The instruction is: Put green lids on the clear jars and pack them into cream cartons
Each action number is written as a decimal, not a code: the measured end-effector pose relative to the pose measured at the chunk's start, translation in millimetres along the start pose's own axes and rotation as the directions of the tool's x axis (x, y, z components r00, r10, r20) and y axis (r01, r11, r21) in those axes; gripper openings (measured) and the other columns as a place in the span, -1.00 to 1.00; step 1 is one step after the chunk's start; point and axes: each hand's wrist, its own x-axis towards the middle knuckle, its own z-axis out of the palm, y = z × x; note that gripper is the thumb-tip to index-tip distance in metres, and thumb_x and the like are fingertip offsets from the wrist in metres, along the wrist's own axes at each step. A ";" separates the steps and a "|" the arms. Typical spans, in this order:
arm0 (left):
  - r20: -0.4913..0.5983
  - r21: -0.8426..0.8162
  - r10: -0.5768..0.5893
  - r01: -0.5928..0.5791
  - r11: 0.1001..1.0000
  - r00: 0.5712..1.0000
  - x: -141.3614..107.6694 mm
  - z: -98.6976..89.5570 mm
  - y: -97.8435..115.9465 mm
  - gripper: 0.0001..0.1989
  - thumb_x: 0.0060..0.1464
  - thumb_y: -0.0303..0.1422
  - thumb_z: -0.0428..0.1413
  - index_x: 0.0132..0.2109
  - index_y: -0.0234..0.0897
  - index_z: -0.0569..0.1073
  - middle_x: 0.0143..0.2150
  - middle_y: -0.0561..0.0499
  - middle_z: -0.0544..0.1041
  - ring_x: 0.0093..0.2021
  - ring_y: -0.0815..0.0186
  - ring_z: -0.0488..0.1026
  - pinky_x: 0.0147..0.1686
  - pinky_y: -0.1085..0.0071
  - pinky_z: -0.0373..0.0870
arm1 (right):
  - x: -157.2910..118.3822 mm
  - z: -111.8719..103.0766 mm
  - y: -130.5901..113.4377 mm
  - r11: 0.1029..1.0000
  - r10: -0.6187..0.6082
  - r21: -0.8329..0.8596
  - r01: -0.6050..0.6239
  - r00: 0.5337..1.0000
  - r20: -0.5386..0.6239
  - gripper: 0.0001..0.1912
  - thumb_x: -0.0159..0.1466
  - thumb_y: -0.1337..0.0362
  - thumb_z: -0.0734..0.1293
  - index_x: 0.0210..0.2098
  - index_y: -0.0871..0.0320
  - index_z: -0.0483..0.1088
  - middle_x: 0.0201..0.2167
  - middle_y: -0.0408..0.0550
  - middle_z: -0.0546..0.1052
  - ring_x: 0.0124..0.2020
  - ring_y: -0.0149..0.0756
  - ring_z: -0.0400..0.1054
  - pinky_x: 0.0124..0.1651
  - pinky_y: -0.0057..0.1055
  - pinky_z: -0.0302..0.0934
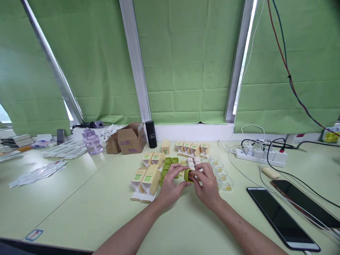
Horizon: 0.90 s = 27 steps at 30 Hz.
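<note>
Between my two hands is a small olive-green cup [188, 175]. My left hand [171, 186] grips its left side between thumb and fingers. The fingers of my right hand [207, 186] pinch at its right side and opening; whether they also hold something small inside is hidden. Just behind my left hand stand more green cups [168, 160] in rows. White pieces [190, 163] and small yellow pieces [183, 163] lie beyond the held cup. Clear round containers [227, 183] with yellow centres are to the right. Open cream boxes [151, 179] with green labels stand to the left.
A power strip [261, 156] with cables, two phones [283, 216] and a beige mouse-like object [270, 173] are on the right. Farther back are a black bottle [151, 134], a cardboard box [131, 139] and a purple bottle [92, 142]. Plastic packets [39, 173] lie left.
</note>
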 end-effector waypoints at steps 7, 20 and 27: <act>0.009 0.003 0.023 -0.023 1.000 1.000 0.6 -0.8 0.6 -0.57 0.06 -0.45 0.39 0.09 -0.07 0.63 0.07 -0.08 0.49 0.20 0.07 0.44 0.23 0.09 0.43 | 0.1 -0.8 -0.5 1.000 0.005 -0.006 -0.005 1.000 0.011 -0.83 0.38 0.48 0.33 -0.20 0.09 0.52 -0.23 -0.01 0.38 -0.15 -0.15 0.28 -0.21 -0.25 0.29; 0.013 0.007 0.074 -0.074 0.997 0.997 2.7 -3.9 -6.8 -0.60 0.13 -0.33 0.37 0.13 -0.13 0.61 0.10 -0.14 0.51 0.20 0.04 0.45 0.23 0.06 0.44 | 1.4 -4.4 2.5 0.999 -0.039 0.018 0.037 0.996 0.083 -0.73 0.40 0.46 0.31 0.01 0.06 0.52 -0.19 0.02 0.43 -0.14 -0.13 0.33 -0.25 -0.27 0.33; -0.058 0.069 0.069 -0.065 0.995 0.996 4.3 -5.9 -9.9 -0.58 0.15 -0.30 0.36 0.16 -0.12 0.60 0.11 -0.16 0.52 0.21 0.00 0.41 0.24 0.00 0.42 | -2.0 -8.5 0.8 0.992 0.048 0.111 -0.065 0.987 0.154 -0.44 0.35 0.45 0.29 0.32 0.02 0.30 0.16 0.18 0.42 0.18 0.07 0.36 -0.13 -0.10 0.52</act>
